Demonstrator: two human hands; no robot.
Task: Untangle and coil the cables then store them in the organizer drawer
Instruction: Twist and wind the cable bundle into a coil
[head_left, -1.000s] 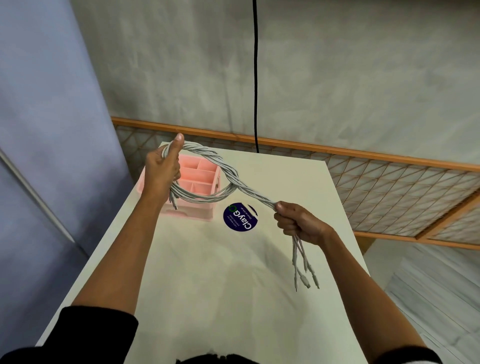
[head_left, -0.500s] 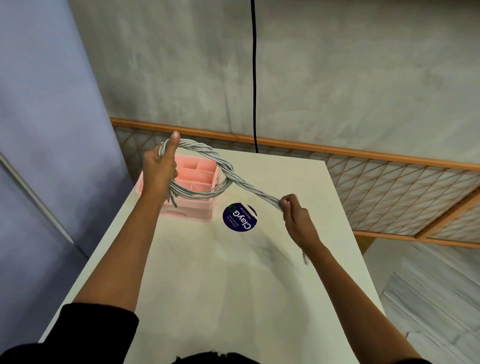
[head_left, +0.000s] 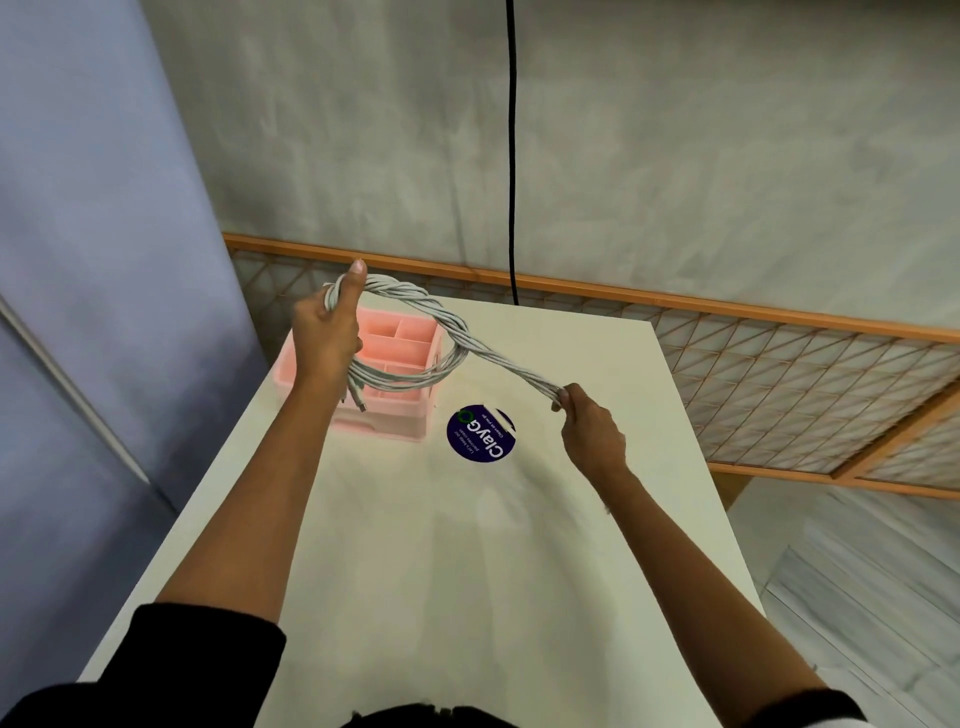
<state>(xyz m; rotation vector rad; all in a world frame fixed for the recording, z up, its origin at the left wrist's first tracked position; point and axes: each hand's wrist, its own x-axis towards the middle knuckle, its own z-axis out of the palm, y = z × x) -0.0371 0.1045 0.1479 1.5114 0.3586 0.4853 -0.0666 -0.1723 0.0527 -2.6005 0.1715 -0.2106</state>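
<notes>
A twisted bundle of grey cables forms a loop in the air above the pink organizer, which stands at the far left of the white table. My left hand grips the loop's left side, thumb pointing up, with cable plugs hanging below it. My right hand grips the stretched tail of the bundle to the right of the organizer. The tail's free ends are hidden behind my right hand.
A round dark blue sticker lies on the table beside the organizer. A black cord hangs down the grey wall behind the table. A wooden lattice panel runs along the back and right.
My right hand has turned over and slid up along the tail, so the dangling plugs are no longer seen below it. The left hand has kept the loop nearly still.
</notes>
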